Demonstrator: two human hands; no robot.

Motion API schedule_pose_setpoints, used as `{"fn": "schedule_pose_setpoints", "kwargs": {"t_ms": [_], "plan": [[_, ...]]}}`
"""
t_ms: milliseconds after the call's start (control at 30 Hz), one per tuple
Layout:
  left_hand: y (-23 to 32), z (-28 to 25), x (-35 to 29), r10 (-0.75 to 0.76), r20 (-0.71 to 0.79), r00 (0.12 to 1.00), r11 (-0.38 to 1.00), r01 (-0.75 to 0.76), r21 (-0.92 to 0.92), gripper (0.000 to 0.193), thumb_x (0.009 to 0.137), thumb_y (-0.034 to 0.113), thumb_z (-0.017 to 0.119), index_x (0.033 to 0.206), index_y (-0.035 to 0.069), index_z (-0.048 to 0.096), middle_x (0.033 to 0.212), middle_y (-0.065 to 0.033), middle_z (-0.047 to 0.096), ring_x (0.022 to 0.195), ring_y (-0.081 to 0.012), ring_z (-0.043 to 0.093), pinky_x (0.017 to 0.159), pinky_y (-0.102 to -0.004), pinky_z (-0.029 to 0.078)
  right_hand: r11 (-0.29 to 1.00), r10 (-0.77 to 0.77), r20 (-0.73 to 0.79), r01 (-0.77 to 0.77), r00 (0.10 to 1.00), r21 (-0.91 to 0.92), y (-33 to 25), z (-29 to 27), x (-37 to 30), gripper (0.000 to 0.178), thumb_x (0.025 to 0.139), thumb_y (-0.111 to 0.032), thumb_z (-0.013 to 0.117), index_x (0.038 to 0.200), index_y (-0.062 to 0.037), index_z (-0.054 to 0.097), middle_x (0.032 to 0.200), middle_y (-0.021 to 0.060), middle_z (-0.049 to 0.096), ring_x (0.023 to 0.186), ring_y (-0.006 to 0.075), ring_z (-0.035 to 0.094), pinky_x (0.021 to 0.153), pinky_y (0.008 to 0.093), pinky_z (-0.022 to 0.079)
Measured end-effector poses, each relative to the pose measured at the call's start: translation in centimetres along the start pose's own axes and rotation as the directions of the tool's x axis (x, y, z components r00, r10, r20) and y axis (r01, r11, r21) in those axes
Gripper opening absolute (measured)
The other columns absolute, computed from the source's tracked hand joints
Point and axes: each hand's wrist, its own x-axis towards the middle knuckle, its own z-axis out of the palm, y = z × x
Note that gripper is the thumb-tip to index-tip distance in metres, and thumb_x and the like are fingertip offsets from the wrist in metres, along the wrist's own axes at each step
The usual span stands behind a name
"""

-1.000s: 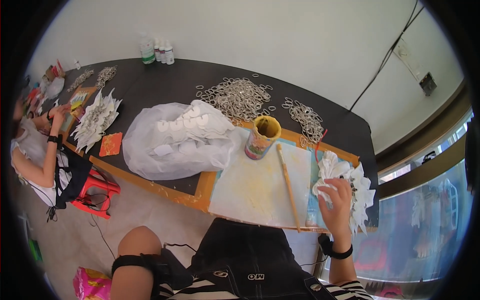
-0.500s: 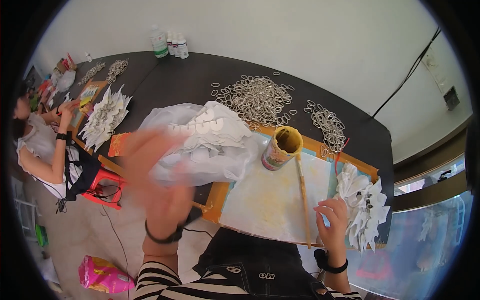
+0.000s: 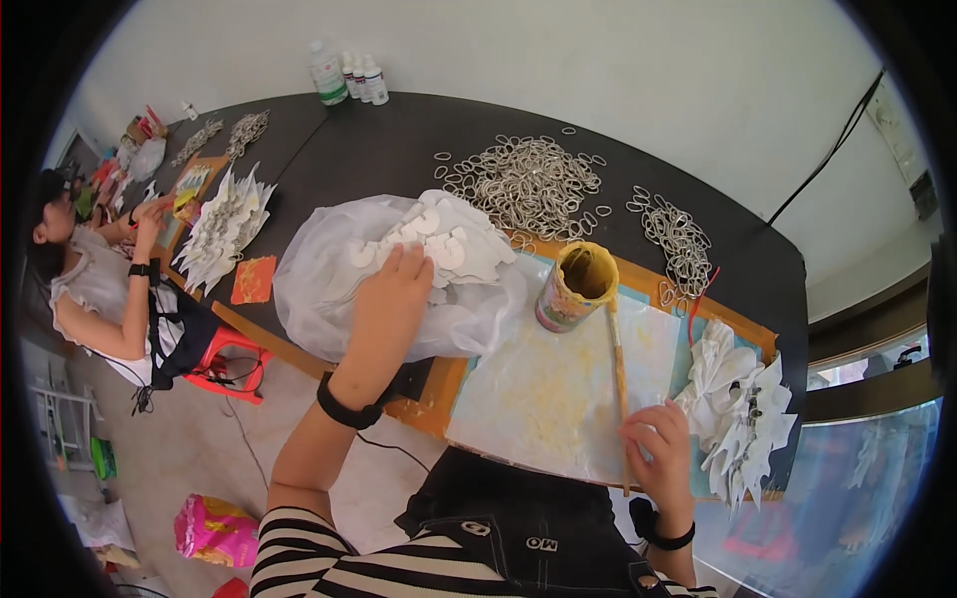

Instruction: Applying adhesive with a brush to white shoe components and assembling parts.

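Observation:
My left hand (image 3: 391, 304) rests on a pile of thin white cut pieces (image 3: 461, 251) with rounded tabs. Its fingers are stretched out over them. The pile lies in a translucent white bag (image 3: 309, 274). My right hand (image 3: 658, 444) hovers at the near right edge of a stained white work sheet (image 3: 523, 389), fingers loosely bent and apart, with nothing visible in them. Close to its fingertips lies a long wooden-handled brush (image 3: 619, 384). Beyond it stands an open can (image 3: 566, 299) with a yellow-crusted rim.
Metal rings form a big heap (image 3: 523, 184) and a smaller heap (image 3: 673, 239). A bundle of pleated white pieces (image 3: 743, 409) lies at right, another bundle (image 3: 227, 227) at left. Bottles (image 3: 327, 75) stand at the back. A person (image 3: 110, 284) works at the far left.
My left hand has come down from a blurred position over the near left side onto the white pieces. My right hand's fingers have bent in a little. The whole view has shifted slightly.

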Motion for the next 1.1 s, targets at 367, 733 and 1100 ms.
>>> {"fn": "schedule_pose_setpoints", "kwargs": {"t_ms": [367, 733, 1100], "plan": [[-0.1, -5.6, 0.4, -0.170, -0.138, 0.976, 0.824, 0.064, -0.564, 0.016, 0.079, 0.010, 0.064, 0.093, 0.009, 0.070, 0.096, -0.0070, 0.057, 0.081, -0.0205, 0.053, 0.068, -0.0297, 0.042, 0.994, -0.062, -0.009, 0.062, 0.998, 0.092, -0.6, -0.6, -0.8, 0.024, 0.065, 0.002, 0.068, 0.084, -0.0101, 0.064, 0.090, 0.0038, 0.061, 0.090, 0.0265, 0.056, 0.087, 0.0439, 0.042], [3.0, -7.6, -1.2, -0.516, -0.161, 0.841, 0.405, 0.073, -0.911, 0.014, 0.088, 0.009, 0.058, 0.093, -0.002, 0.064, 0.086, -0.0066, 0.062, 0.070, -0.0142, 0.061, 0.061, -0.0236, 0.049, 0.945, -0.203, 0.005, 0.194, 0.979, 0.263, -3.9, -0.5, -0.1, 0.023, 0.064, 0.002, 0.067, 0.084, -0.0081, 0.065, 0.088, 0.0057, 0.061, 0.085, 0.0298, 0.056, 0.078, 0.0392, 0.045], [13.7, -9.2, -8.4, -0.492, 0.256, 0.832, -0.646, -0.152, -0.748, 0.030, 0.090, 0.008, 0.054, 0.118, 0.002, 0.047, 0.109, -0.0122, 0.056, 0.079, -0.0232, 0.065, 0.064, -0.0297, 0.055, 0.399, 0.126, 0.049, -0.096, 0.991, 0.912, -6.1, -0.3, 3.6, 0.033, 0.087, -0.018, 0.060, 0.114, -0.0014, 0.051, 0.106, 0.0081, 0.058, 0.099, 0.0142, 0.054, 0.086, 0.0284, 0.042]]}}
